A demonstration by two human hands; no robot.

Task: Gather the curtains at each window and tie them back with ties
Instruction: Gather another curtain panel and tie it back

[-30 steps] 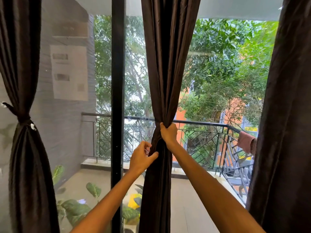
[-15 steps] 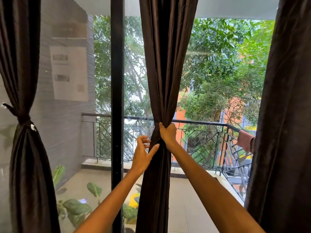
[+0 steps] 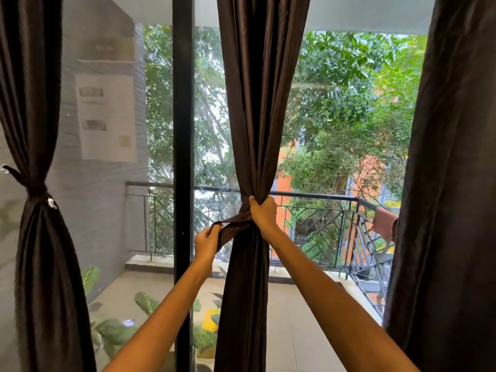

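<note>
At frame centre the middle curtain (image 3: 257, 130) is bunched; the right hand (image 3: 264, 213) grips its waist while left-hand (image 3: 206, 241) fingers pinch the tie (image 3: 232, 228), not yet fastened. Left curtain (image 3: 32, 130) is already tied; right curtain (image 3: 451, 183) hangs loose.

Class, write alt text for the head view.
A right hand grips the gathered middle curtain while the left hand pulls a tie from it. The left curtain is already tied.

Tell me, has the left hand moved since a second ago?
Yes. The left hand has drawn left, toward the black window frame, pulling the tie out.
</note>
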